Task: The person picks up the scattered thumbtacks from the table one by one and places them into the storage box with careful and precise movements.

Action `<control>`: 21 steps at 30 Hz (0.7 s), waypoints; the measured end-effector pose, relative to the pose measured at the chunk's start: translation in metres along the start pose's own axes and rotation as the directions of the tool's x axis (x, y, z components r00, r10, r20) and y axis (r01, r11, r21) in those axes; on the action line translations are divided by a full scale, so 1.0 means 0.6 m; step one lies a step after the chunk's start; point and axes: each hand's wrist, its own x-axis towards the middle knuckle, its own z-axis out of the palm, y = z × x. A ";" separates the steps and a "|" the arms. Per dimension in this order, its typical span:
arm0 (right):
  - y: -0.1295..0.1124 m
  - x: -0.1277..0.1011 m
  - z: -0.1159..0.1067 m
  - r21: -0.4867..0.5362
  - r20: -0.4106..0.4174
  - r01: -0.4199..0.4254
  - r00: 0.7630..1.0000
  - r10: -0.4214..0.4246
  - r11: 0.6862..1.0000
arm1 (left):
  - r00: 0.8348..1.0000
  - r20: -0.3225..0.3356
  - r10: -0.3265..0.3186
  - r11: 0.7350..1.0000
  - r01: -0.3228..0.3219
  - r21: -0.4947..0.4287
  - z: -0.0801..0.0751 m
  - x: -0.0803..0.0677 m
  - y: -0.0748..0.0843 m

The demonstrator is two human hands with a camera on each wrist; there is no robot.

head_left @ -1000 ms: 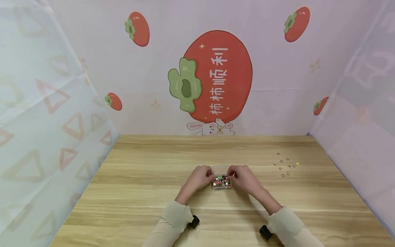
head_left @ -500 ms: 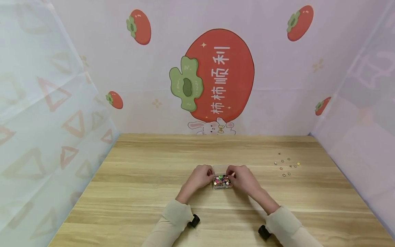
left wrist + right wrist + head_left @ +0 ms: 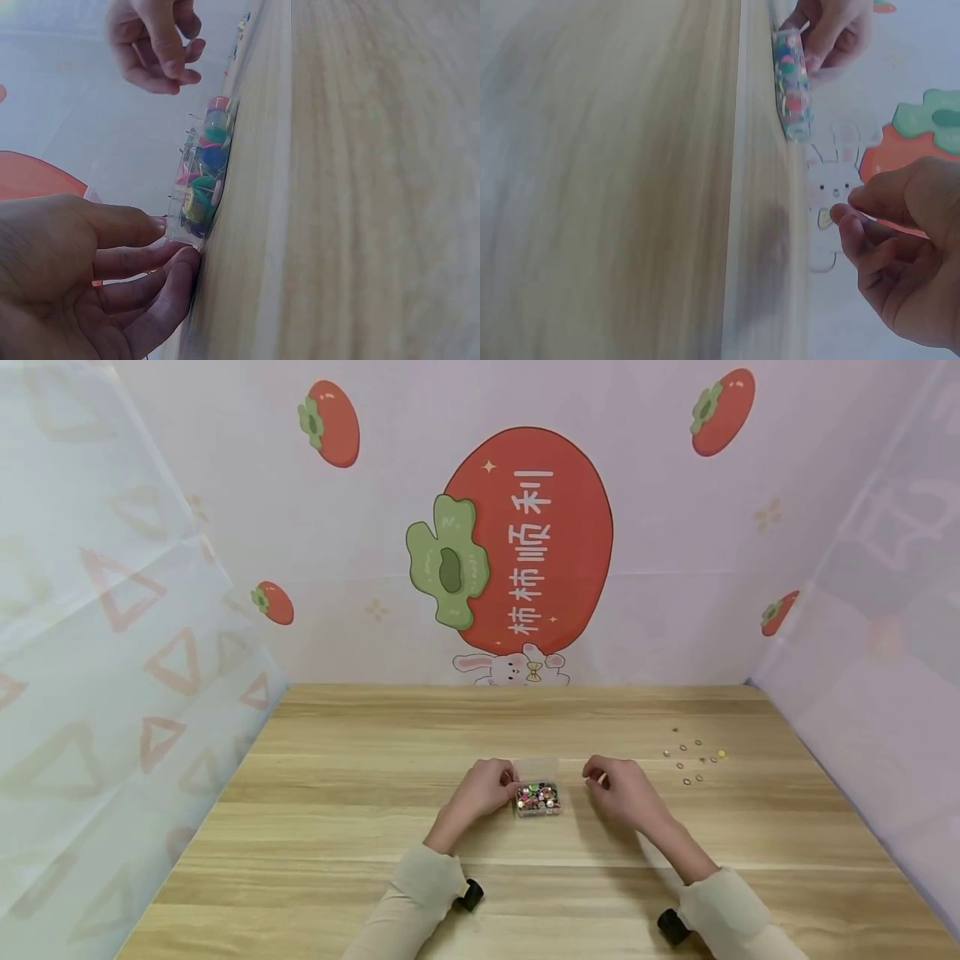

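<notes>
Holding the clear box (image 3: 537, 795) of pushpins at its left end, left hand (image 3: 486, 787) pinches it; right hand (image 3: 619, 787) hovers beside, fingers curled, pinch unclear. Left wrist view alone shows colored pin heads (image 3: 204, 169).

Head camera looks down and forward over the worktop (image 3: 337, 827); both wrist cameras skim it closely, sharing the box (image 3: 537, 797).

I see the right hand (image 3: 622, 785) has come off the box of pins (image 3: 537, 799) and drawn off to its right, now hovering just beside it with thumb and forefinger pinched together.
</notes>
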 end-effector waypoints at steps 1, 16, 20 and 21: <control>0.007 -0.002 -0.003 -0.009 -0.001 -0.005 1.000 0.005 1.000 | 1.000 0.001 0.000 1.000 0.000 -0.002 0.000 0.000 0.000; 0.117 -0.031 -0.071 -0.032 -0.050 -0.021 0.999 0.019 0.999 | 1.000 0.000 -0.003 1.000 0.003 -0.001 0.003 -0.003 -0.001; 0.148 -0.042 -0.089 -0.028 -0.082 -0.005 0.997 0.003 1.000 | 1.000 -0.002 -0.002 1.000 0.002 0.009 0.002 -0.002 -0.002; 0.155 -0.044 -0.095 -0.029 -0.084 -0.006 0.996 0.003 1.000 | 1.000 -0.002 -0.002 1.000 0.002 0.010 0.002 -0.003 -0.002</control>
